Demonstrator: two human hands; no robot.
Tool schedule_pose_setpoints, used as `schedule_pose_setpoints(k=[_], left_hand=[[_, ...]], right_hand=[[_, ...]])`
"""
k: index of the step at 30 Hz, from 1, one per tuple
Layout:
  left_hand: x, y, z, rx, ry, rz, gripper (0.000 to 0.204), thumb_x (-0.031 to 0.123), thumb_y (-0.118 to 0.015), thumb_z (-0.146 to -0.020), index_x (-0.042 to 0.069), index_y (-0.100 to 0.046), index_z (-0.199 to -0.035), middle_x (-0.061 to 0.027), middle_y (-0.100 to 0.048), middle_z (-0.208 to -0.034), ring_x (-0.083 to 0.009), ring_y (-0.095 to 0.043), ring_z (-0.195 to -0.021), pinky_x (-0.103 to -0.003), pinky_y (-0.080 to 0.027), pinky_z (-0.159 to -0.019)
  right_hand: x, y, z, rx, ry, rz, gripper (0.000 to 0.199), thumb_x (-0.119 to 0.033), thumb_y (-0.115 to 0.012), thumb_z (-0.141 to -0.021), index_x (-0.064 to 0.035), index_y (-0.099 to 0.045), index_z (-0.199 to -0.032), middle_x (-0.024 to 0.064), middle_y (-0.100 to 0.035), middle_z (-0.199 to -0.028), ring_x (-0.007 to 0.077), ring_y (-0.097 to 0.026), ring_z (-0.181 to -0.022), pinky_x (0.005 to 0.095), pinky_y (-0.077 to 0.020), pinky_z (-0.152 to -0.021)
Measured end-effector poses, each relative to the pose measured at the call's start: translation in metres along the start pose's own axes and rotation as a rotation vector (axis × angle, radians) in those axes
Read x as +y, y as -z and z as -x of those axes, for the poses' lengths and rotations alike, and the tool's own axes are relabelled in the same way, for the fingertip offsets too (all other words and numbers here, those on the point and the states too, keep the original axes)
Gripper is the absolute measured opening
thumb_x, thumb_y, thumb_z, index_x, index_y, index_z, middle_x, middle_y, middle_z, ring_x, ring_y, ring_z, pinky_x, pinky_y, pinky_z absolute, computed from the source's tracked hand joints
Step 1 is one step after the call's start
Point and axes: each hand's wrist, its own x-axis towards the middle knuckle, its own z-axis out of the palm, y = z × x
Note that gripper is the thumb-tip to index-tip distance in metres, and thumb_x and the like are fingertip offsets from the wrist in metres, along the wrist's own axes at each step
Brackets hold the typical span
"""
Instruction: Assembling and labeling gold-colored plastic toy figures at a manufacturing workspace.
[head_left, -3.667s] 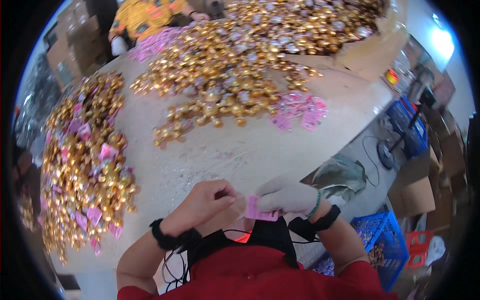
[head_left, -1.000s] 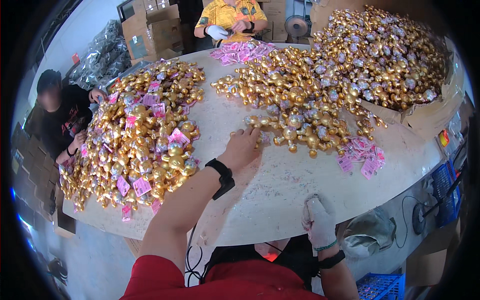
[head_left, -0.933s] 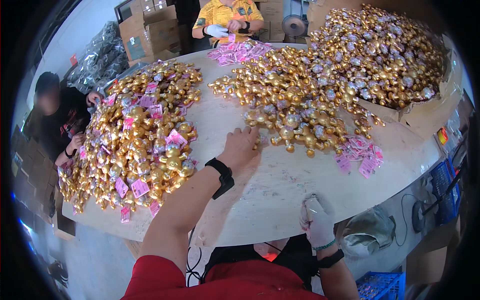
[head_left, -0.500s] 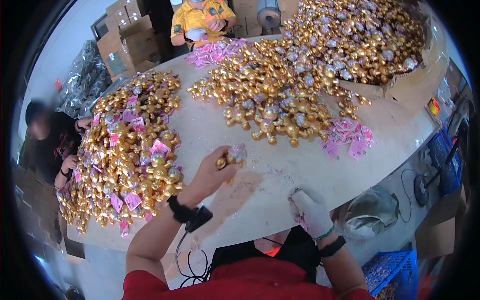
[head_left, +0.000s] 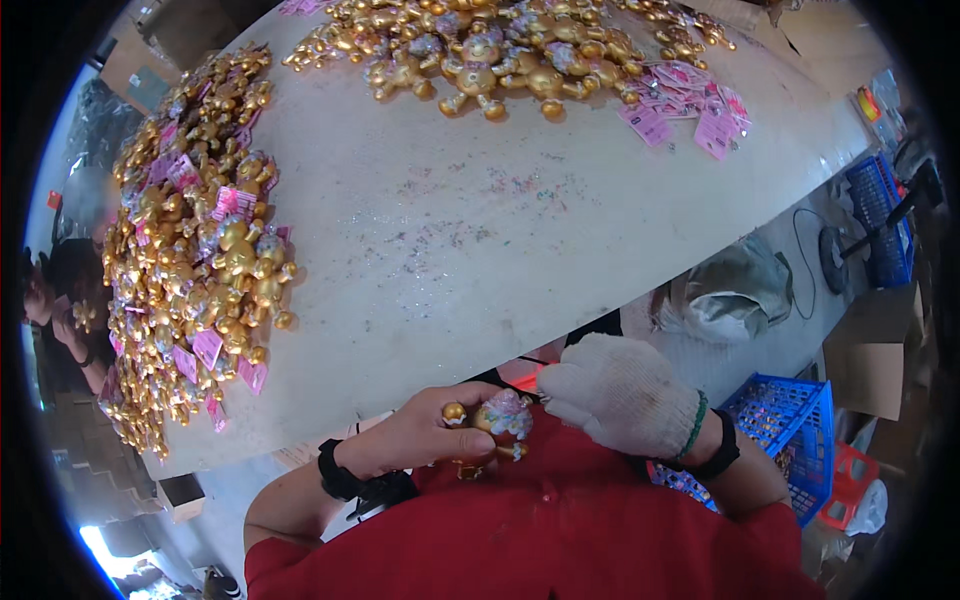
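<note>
Close to my chest, my left hand [head_left: 415, 437] is closed around a shiny gold figurine [head_left: 508, 418] with a glittery pastel top. Its small gold knobs stick out between my thumb and fingers. Just right of it is my right hand [head_left: 628, 392] in a whitish knit glove, fingers curled together near the figurine's top. What those fingers pinch is hidden or too small to name. Beyond the hands lies the pale table [head_left: 460, 290], with glitter specks scattered over it.
At left is a heap of gold figurines [head_left: 190, 250] with pink tags. More gold figurines [head_left: 480, 65] lie at the far side, beside a pile of pink cards [head_left: 685, 105]. A blue crate [head_left: 810, 440], a sack [head_left: 735, 290] and a cardboard box [head_left: 875, 350] stand at right.
My left hand has drawn the figurine from over the table back to my chest. My right gloved hand has come up beside it. The view has tilted down.
</note>
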Motion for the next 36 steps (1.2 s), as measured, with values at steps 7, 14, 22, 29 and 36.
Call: schedule_pose_setpoints(k=[7,14,22,29,36], left_hand=[[-0.003,-0.007,-0.009,-0.033,0.012,0.06,0.052,0.021,-0.07,-0.088,-0.002,-0.049,-0.129,-0.0092,-0.064,-0.111,-0.0149,-0.064,-0.096,-0.027,-0.051,-0.086],[-0.005,-0.008,-0.013,-0.029,0.058,-0.029,0.053,0.024,-0.071,-0.088,-0.001,-0.049,-0.13,-0.0086,-0.064,-0.111,-0.0133,-0.063,-0.093,-0.026,-0.051,-0.083],[-0.013,-0.009,-0.019,-0.076,0.088,-0.169,0.053,0.025,-0.071,-0.088,0.0,-0.051,-0.13,-0.0066,-0.062,-0.114,-0.012,-0.057,-0.103,-0.025,-0.046,-0.089],[-0.013,-0.012,-0.026,-0.158,0.066,-0.367,0.048,0.027,-0.07,-0.088,0.002,-0.055,-0.126,-0.0067,-0.062,-0.114,-0.0143,-0.055,-0.103,-0.028,-0.044,-0.09],[-0.017,-0.015,-0.032,-0.238,0.037,-0.479,0.042,0.026,-0.069,-0.089,0.002,-0.056,-0.121,-0.0082,-0.061,-0.11,-0.0183,-0.056,-0.099,-0.03,-0.044,-0.088]], right_hand=[[0.006,-0.009,0.012,-0.109,0.045,0.034,0.013,-0.021,-0.061,-0.084,-0.0088,-0.058,-0.087,0.0079,-0.055,-0.075,0.0265,-0.057,-0.073,0.0382,-0.0461,-0.064],[0.008,-0.013,0.013,-0.165,0.07,-0.013,0.013,-0.021,-0.06,-0.082,-0.0081,-0.057,-0.082,0.0085,-0.056,-0.075,0.0271,-0.058,-0.071,0.0386,-0.0468,-0.066],[0.011,-0.031,0.028,-0.135,0.096,-0.113,0.011,-0.019,-0.06,-0.08,-0.0089,-0.057,-0.077,0.0085,-0.057,-0.075,0.0277,-0.059,-0.072,0.0384,-0.0485,-0.064],[0.01,-0.04,0.042,-0.12,0.087,-0.224,0.009,-0.016,-0.059,-0.08,-0.0077,-0.058,-0.077,0.011,-0.058,-0.073,0.03,-0.061,-0.072,0.0404,-0.0504,-0.062],[0.012,-0.053,0.054,-0.256,-0.112,-0.567,0.015,-0.02,-0.057,-0.087,-0.0061,-0.057,-0.081,0.0144,-0.057,-0.076,0.034,-0.059,-0.076,0.0428,-0.0475,-0.067]])
